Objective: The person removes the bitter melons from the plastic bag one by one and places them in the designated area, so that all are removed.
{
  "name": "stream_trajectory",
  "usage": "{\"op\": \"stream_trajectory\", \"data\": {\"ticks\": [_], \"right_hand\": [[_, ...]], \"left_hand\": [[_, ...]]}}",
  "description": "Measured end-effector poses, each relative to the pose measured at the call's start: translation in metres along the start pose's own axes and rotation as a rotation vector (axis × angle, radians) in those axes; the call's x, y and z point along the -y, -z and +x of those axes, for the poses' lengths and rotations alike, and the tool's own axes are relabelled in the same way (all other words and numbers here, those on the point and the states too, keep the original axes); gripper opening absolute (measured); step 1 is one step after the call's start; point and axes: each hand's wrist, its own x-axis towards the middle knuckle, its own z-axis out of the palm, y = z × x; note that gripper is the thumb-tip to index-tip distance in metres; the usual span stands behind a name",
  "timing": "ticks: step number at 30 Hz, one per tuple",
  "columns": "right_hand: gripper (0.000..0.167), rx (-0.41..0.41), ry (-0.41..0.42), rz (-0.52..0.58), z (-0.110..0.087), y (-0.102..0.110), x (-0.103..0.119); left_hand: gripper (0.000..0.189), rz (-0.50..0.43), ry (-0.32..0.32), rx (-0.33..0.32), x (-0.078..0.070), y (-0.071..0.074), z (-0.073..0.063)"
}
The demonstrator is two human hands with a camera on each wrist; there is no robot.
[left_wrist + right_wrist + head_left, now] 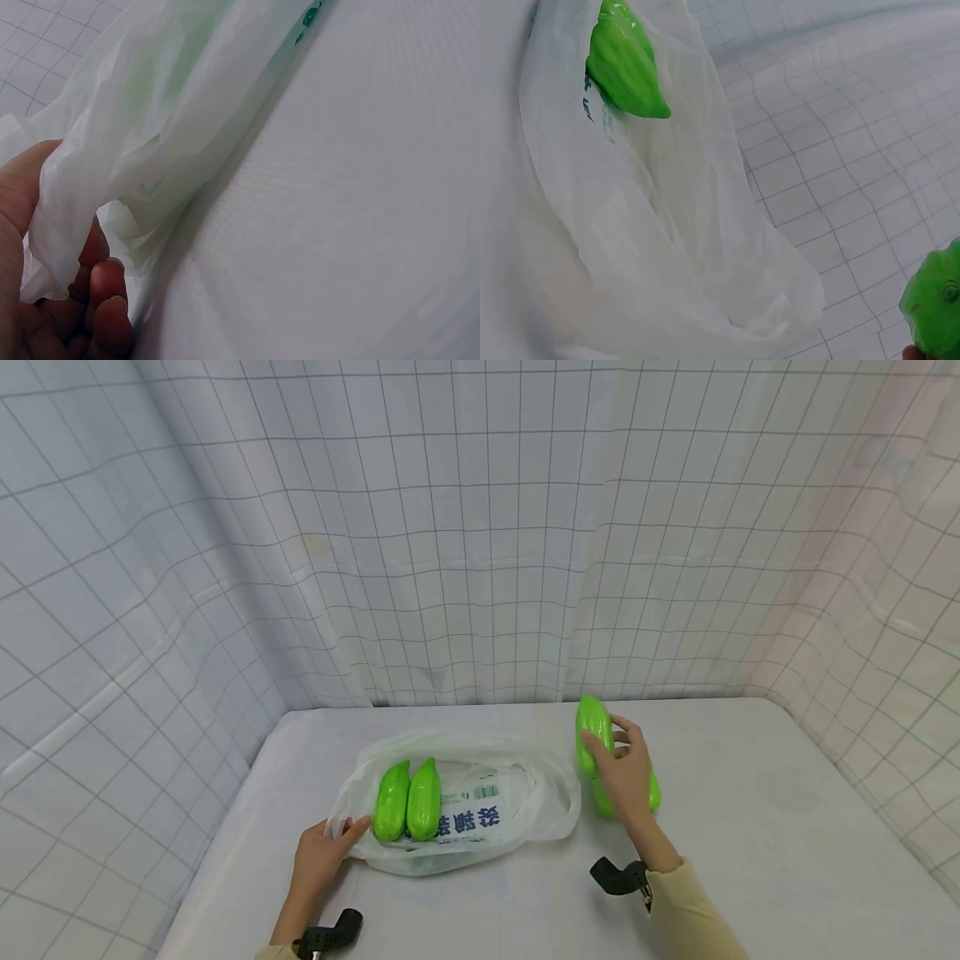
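Note:
A white plastic bag lies spread open on the table, with dark blue print on its inside. Two glossy green bitter melons, ridged and pointed at one end, rest side by side at its left end; the right one shows whole. My left hand pinches the bag's left edge between thumb and fingers, the film bunching there in the left wrist view. Past the bag's right end, my right hand grips another bitter melon. In the right wrist view only that melon's ridged end shows.
More green bitter melon shows on the table below the right hand, partly hidden by it. The table has a white cover. White grid-patterned curtains hang behind it and on both sides. Each wrist wears a black strap.

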Motion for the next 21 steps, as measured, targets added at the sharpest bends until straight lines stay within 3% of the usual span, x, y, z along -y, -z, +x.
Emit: {"op": "stream_trajectory", "data": {"ticks": [7,21], "right_hand": [[0.059,-0.021,-0.038,-0.038,0.006,0.017,-0.005],[0.061,-0.07,-0.127,0.015,0.013,0.036,-0.019]], "left_hand": [[0.05,-0.004,-0.005,0.005,0.002,-0.001,0.001],[0.048,0.005,-0.012,-0.003,0.002,-0.001,0.002]]}}
